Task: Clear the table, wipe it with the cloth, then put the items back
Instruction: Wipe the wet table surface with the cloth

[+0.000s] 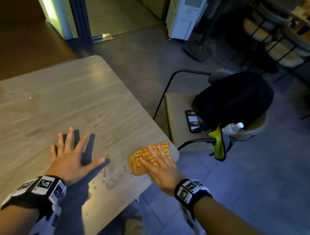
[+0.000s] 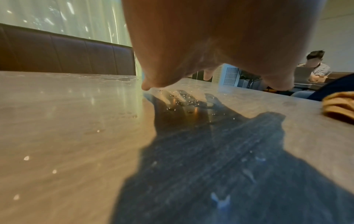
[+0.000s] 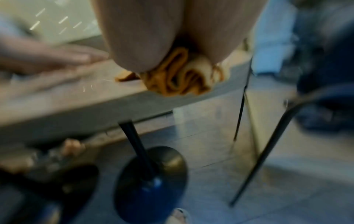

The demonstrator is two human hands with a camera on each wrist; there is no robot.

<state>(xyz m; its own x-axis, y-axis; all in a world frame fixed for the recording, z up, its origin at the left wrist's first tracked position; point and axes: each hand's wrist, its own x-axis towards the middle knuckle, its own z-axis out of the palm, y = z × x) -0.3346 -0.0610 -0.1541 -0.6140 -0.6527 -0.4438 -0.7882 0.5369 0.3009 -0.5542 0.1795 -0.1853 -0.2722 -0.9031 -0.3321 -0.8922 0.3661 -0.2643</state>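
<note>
Pressing flat with straight fingers, right hand pins cloth; water lies at 9 o'clock, toward spread left hand.

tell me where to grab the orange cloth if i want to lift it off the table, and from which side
Take the orange cloth by its folded bundle at the near edge of the table, where the right wrist view shows thick layers overhanging slightly. Come from the person's side, thumb under the overhang and fingers on top. The right hand already lies flat on it, so curling the fingers would probably make the grip.
</note>
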